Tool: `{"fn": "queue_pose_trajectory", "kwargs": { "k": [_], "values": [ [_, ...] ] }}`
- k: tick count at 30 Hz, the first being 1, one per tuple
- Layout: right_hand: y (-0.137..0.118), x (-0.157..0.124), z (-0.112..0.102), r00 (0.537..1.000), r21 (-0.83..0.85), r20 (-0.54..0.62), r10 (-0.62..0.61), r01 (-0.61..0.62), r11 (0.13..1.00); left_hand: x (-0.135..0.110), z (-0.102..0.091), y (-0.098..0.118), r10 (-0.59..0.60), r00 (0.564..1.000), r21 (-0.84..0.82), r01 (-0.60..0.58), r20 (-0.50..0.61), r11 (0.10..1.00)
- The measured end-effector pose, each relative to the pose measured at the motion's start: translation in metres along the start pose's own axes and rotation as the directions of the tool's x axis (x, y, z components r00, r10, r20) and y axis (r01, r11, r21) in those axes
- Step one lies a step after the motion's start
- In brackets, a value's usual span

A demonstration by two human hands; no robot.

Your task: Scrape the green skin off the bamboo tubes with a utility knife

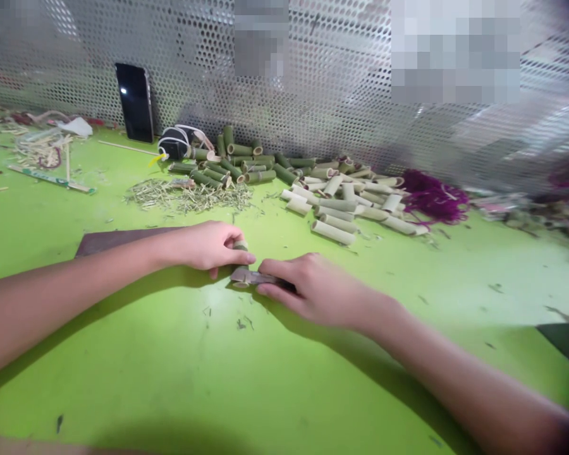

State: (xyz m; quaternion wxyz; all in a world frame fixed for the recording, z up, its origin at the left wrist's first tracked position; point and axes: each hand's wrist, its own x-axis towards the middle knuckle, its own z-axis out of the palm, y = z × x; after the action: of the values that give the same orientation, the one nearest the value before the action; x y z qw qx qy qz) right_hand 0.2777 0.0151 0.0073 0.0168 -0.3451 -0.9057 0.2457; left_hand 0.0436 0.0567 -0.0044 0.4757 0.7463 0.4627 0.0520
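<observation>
Bamboo piece, a short pale-green cylinder, sits pinched in the left hand fingertips on the smooth green table. At its 5 o'clock, right hand fingers grip a flat grey blade.

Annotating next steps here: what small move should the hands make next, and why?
Probably press the blade a little into the bamboo piece. The left hand pins the piece on the table in a fingertip grip, and the right hand holds the blade low, with its tip meeting the piece.
</observation>
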Motion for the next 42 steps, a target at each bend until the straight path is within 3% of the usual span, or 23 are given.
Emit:
{"fn": "queue_pose_trajectory", "kwargs": {
  "k": [5,11,19,33,38,42],
  "values": [
    [0.003,-0.008,-0.005,0.995,-0.005,0.074,-0.071,0.071,0.997,0.001,-0.001,-0.001,-0.001,1.0,-0.009,0.001,0.016,1.0],
    [0.007,-0.013,0.006,0.991,-0.195,-0.132,0.002,-0.028,0.98,0.002,-0.001,-0.003,0.021,1.0,-0.003,-0.021,0.003,1.0],
    [-0.002,-0.002,0.011,0.983,-0.356,-0.183,-0.024,-0.043,0.933,0.004,0.001,-0.004,0.042,0.999,0.006,-0.042,-0.015,0.999],
    [0.007,-0.004,-0.001,0.999,-0.02,0.006,0.05,-0.05,0.999,0.005,0.0,-0.002,0.033,0.999,0.009,-0.034,0.014,0.999],
    [0.008,-0.01,-0.011,0.99,0.006,0.139,-0.017,0.016,1.0,0.005,-0.001,-0.002,0.021,1.0,-0.019,-0.02,0.02,1.0],
    [0.011,-0.013,-0.006,0.999,-0.043,0.038,-0.008,0.01,0.999,0.006,-0.002,-0.005,0.04,0.999,-0.018,-0.039,0.014,0.999]
  ]
}}
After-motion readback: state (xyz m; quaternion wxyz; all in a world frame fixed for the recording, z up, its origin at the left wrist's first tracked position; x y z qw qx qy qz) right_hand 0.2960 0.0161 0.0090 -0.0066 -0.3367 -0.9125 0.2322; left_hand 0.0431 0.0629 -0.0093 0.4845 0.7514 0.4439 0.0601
